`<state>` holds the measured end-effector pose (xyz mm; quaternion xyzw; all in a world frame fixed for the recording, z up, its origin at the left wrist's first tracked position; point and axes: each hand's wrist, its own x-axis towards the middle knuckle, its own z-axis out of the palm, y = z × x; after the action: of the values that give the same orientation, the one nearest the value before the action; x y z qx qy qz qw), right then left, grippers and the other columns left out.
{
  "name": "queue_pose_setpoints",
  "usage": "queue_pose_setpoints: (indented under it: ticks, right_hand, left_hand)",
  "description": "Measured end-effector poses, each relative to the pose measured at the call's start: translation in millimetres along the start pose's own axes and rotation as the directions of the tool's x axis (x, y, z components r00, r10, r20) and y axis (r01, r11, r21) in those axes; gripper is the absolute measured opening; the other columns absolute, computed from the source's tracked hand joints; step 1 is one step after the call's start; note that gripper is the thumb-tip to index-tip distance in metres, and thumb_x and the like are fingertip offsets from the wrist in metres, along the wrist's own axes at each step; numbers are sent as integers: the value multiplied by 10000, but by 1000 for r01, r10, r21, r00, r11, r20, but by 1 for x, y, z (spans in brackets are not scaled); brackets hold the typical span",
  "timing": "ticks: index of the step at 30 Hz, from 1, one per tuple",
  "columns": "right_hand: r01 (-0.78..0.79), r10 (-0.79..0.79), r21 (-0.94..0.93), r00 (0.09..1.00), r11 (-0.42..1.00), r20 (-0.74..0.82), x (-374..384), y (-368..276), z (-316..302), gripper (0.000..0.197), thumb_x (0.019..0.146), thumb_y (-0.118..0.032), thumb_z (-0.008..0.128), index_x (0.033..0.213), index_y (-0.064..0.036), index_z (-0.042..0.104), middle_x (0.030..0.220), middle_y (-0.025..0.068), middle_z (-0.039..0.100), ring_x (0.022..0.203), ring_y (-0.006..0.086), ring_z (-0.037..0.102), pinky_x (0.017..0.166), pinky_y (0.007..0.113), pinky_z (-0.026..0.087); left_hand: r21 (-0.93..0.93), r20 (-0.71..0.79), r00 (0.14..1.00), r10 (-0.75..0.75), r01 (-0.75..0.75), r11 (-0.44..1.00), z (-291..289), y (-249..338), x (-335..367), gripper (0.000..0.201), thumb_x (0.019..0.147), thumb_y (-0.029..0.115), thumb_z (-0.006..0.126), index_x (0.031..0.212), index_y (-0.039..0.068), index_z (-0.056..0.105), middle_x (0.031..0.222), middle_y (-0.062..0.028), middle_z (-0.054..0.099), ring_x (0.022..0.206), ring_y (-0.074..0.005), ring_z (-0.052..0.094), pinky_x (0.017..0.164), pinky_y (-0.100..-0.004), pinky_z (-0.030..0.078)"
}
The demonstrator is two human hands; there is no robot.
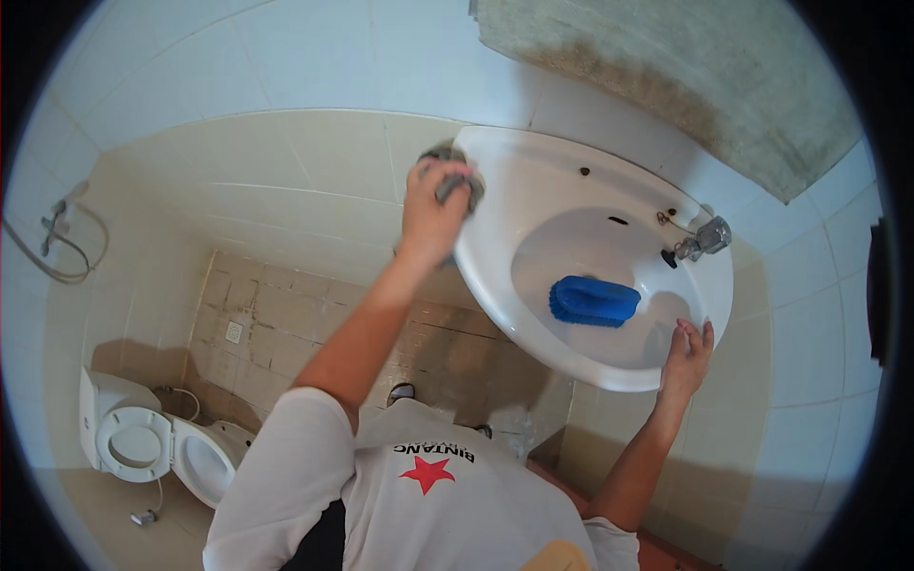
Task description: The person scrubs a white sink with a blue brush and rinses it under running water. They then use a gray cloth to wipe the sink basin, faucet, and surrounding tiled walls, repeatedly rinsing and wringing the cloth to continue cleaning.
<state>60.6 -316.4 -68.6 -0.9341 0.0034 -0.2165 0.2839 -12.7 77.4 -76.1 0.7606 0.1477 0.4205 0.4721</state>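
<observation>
Sink rim far-left gets grey scrub pad clenched in left hand, right hand open-fingered on near-right rim, blue brush lying in basin.

The left hand presses a grey scouring pad against the outer rim of a white wall-mounted washbasin, fingers curled over the pad. The right hand rests open on the basin's opposite rim, fingertips touching the edge. A blue scrub brush lies bristles-down in the bowl, near the chrome tap. A white toilet with its lid raised stands well apart on the tiled floor.
</observation>
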Motion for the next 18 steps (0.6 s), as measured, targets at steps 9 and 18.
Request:
queue_pose_setpoints:
  ticks: [9, 18]
  right_hand:
    - [-49, 49, 46, 999, 998, -5, 2, -5, 1, 183, 856, -241, 619, 996, -204, 730, 1442, 113, 451, 1274, 322, 477, 1022, 399, 399]
    - [-2, -1, -26, 995, 1000, -95, -3, 10, 12, 229, 853, -277, 611, 1066, -280, 695, 1418, 64, 478, 1251, 345, 471, 1030, 433, 377]
  left_hand:
    - [90, 220, 975, -27, 7, 996, 3, -26, 73, 229, 837, 210, 596, 1044, 163, 681, 1250, -197, 474, 1147, -360, 499, 980, -408, 417]
    - [403, 255, 941, 223, -313, 860, -15, 67, -69, 197, 812, 110, 609, 994, 163, 665, 1242, -168, 461, 1159, -454, 355, 1004, -519, 294]
